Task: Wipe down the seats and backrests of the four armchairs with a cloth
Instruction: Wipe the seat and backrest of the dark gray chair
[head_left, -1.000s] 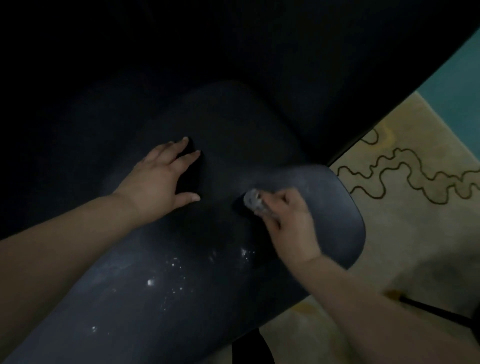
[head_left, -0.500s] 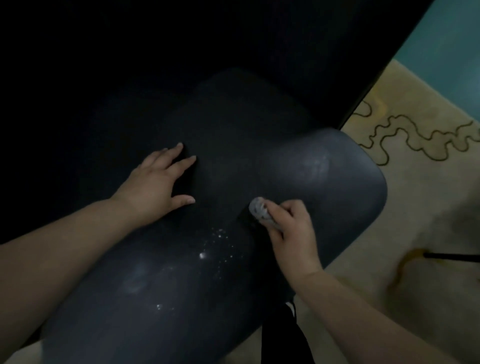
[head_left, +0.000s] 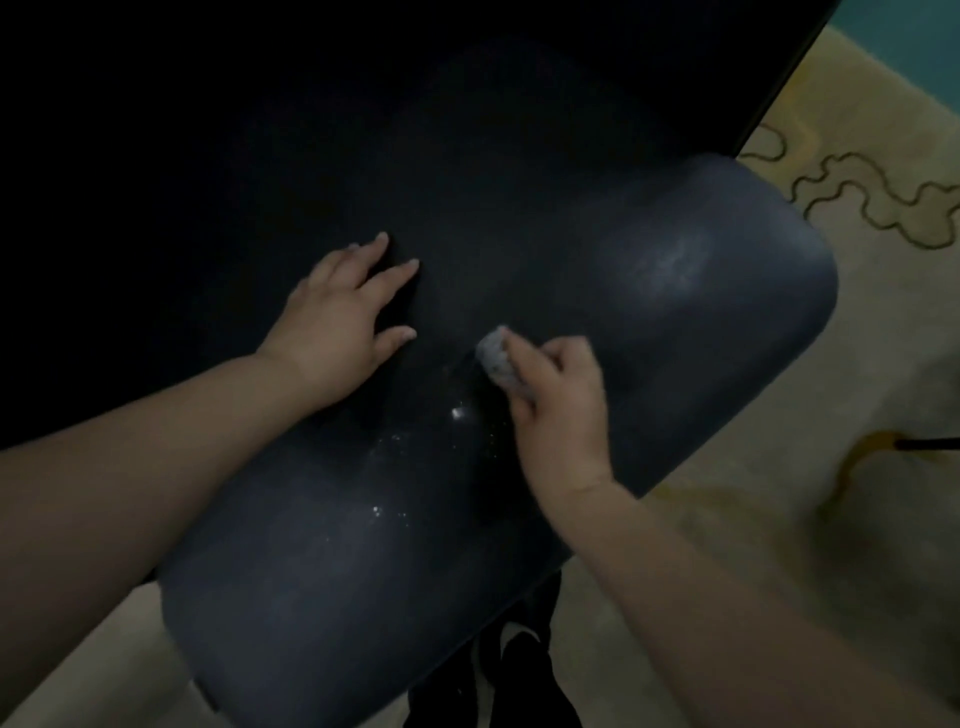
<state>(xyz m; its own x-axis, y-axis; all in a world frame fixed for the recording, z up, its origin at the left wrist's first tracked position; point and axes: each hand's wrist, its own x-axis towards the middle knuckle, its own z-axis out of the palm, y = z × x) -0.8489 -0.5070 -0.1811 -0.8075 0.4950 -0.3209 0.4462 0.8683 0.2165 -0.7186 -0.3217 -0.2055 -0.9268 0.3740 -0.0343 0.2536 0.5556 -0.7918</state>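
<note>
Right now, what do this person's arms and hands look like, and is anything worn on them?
Both forearms are bare, with no sleeve in view. The left hand and right hand wear no gloves, and no ring, watch or bracelet shows. The fingernails look short and plain, though the light is dim.

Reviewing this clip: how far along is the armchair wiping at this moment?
Done: cannot be judged; only one dark armchair is in view. In hand: the right hand grips a balled grey cloth against its upholstery, while the left hand rests flat beside it. Left: white specks still lie just below the cloth; the other chairs are out of view.
</note>
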